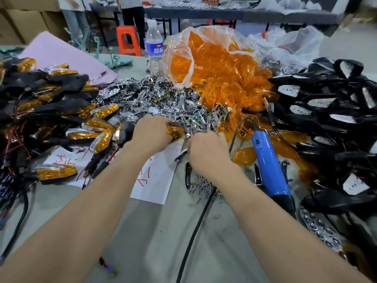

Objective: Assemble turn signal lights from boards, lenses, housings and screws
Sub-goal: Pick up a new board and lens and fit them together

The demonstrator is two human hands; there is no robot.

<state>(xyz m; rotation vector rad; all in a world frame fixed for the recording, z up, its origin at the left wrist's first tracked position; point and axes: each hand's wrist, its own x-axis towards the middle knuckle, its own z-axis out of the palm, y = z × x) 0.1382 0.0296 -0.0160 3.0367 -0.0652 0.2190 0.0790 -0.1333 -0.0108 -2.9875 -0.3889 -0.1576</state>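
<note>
Progress: many finished lights [95,129] heaped; housings [326,111], loose lenses [214,64] unused | hands: left hand [151,131] grips amber lens [176,132]; right hand [208,154], hold unclear

Grey table [142,231], crowded. Heaped at left, lights [51,111]; mid-table, chrome parts [163,99]; behind, bagged lenses [214,64]; at right, housings [326,111]. Nearer: screws [202,186], screwdriver [269,160], cable [195,227], white sheet [151,180]. Far left: pink sheet [61,56], bottle [154,48].
</note>
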